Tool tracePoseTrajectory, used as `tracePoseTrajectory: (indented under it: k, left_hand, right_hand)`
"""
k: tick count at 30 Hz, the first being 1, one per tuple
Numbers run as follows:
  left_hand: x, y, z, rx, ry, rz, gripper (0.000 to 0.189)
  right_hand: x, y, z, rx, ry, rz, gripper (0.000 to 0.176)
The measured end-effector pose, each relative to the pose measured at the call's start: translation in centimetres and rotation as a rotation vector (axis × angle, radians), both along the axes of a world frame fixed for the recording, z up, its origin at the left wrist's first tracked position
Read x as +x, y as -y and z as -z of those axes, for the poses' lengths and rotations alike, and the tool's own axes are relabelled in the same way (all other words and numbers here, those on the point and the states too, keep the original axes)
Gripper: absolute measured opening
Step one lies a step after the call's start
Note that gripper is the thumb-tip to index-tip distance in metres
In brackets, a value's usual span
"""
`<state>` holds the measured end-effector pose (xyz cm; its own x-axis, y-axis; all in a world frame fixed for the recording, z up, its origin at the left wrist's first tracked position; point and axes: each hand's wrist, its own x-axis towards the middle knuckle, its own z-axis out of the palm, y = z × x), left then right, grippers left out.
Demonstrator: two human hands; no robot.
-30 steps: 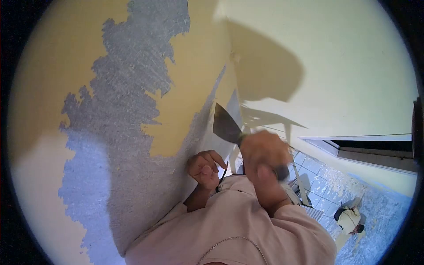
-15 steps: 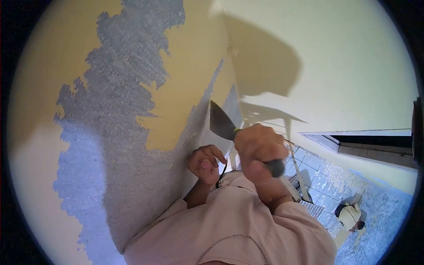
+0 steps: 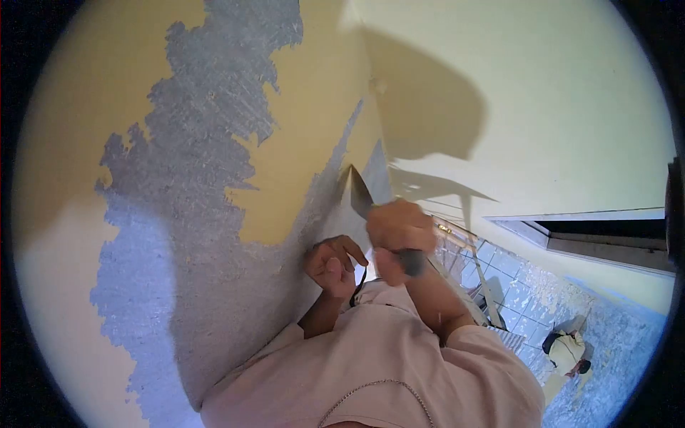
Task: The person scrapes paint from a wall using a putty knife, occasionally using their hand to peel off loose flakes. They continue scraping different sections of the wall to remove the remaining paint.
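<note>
My right hand (image 3: 402, 232) is closed round the dark handle (image 3: 412, 261) of a putty knife, slightly blurred. Its metal blade (image 3: 361, 192) points up and left, with the tip right at the wall beside the corner. Yellow paint (image 3: 289, 153) on that left wall has ragged edges around a large bare grey patch (image 3: 200, 143). Low beside the same wall, my left hand (image 3: 334, 265) is loosely curled, fingers a little apart, with nothing visible in it. A thin dark strip (image 3: 362, 277) hangs close to its index fingertip.
A pale wall (image 3: 556, 107) meets the scraped one at a corner and carries my shadow. A recessed opening (image 3: 606, 232) lies at the right. Far below, a person (image 3: 567, 351) is on the tiled floor (image 3: 510, 285), which has pale flakes scattered over it. A ladder-like frame (image 3: 489, 299) stands near my right arm.
My right hand has moved left with the putty knife, whose blade now looks narrower and nearer edge-on against the wall. My left hand has barely shifted.
</note>
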<state>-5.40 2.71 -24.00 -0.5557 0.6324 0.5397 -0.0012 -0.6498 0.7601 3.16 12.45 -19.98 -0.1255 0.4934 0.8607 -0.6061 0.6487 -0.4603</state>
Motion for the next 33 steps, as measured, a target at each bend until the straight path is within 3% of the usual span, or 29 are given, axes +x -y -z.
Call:
tracePoseTrajectory:
  k: [1, 3, 5, 7, 9, 11, 13, 15, 16, 17, 19, 21, 23, 25, 30, 31, 32, 33]
  left_hand:
    - [-0.2, 0.0, 0.0, -0.001, 0.033, 0.061, 0.038]
    - [-0.2, 0.2, 0.4, -0.014, 0.072, 0.112, 0.037]
    - [-0.2, 0.4, 1.5, -0.044, 0.038, 0.002, 0.037]
    - [0.3, 0.0, 0.2, -0.022, 0.070, 0.030, 0.037]
    - [0.1, -0.4, -0.1, 0.017, 0.096, 0.056, 0.036]
    - [-0.2, 0.1, 0.6, 0.014, 0.065, 0.058, 0.036]
    - [-0.4, 0.7, 2.2, -0.002, 0.059, 0.018, 0.036]
    - [-0.2, 1.0, 2.2, -0.001, 0.055, -0.015, 0.036]
    - [0.0, 1.0, 1.7, -0.007, 0.078, 0.030, 0.036]
    - [-0.1, 0.7, 1.2, -0.006, 0.097, 0.074, 0.036]
    - [0.0, 0.0, 0.5, 0.035, 0.089, 0.056, 0.036]
    - [0.0, 0.3, 0.6, 0.059, 0.083, 0.039, 0.036]
    - [0.3, 0.7, 0.8, -0.027, 0.111, -0.015, 0.035]
    - [0.1, 0.9, 0.7, 0.000, 0.111, 0.034, 0.035]
    - [-0.4, 1.5, 2.9, -0.005, 0.085, 0.002, 0.036]
    - [-0.4, 1.8, 3.1, -0.070, -0.042, -0.130, 0.033]
    - [-0.3, 1.6, 2.5, -0.131, -0.172, -0.259, 0.031]
    - [-0.3, 1.4, 1.9, -0.123, -0.173, -0.254, 0.031]
  right_hand:
    - [0.2, 0.1, -0.4, 0.011, -0.001, -0.001, 0.013]
    - [0.5, 1.2, -1.7, 0.151, -0.337, -0.323, 0.011]
    - [-0.4, 2.1, -0.9, 0.068, -0.251, -0.197, 0.012]
    - [-1.5, 0.5, 1.0, 0.129, -0.025, -0.040, 0.014]
    - [-0.1, 0.6, 0.2, 0.030, -0.005, -0.070, 0.016]
    - [0.5, 1.8, -1.5, 0.151, -0.284, -0.322, 0.015]
    - [0.0, 0.9, -2.1, 0.263, -0.153, -0.398, 0.016]
    - [-0.6, 0.8, 0.1, 0.114, -0.008, -0.074, 0.016]
    - [-0.4, 0.8, 1.1, -0.017, -0.066, -0.107, 0.016]
    - [-0.3, 1.0, 0.8, -0.010, -0.067, -0.103, 0.016]
    - [0.0, 1.9, -0.3, 0.117, -0.346, -0.357, 0.013]
    - [-0.2, 1.8, -0.8, 0.217, -0.248, -0.333, 0.014]
    - [-0.9, 1.3, 0.6, 0.037, 0.040, -0.013, 0.015]
    - [-0.6, 0.5, 0.1, -0.063, 0.006, -0.010, 0.016]
    - [0.6, 1.3, -1.3, 0.226, 0.436, 0.223, 0.018]
    - [0.8, 1.5, -1.3, 0.283, 0.525, 0.272, 0.018]
    - [-1.5, 1.0, -0.4, -0.068, 0.061, 0.066, 0.018]
    - [-0.8, 1.5, 0.1, -0.061, 0.059, 0.072, 0.018]
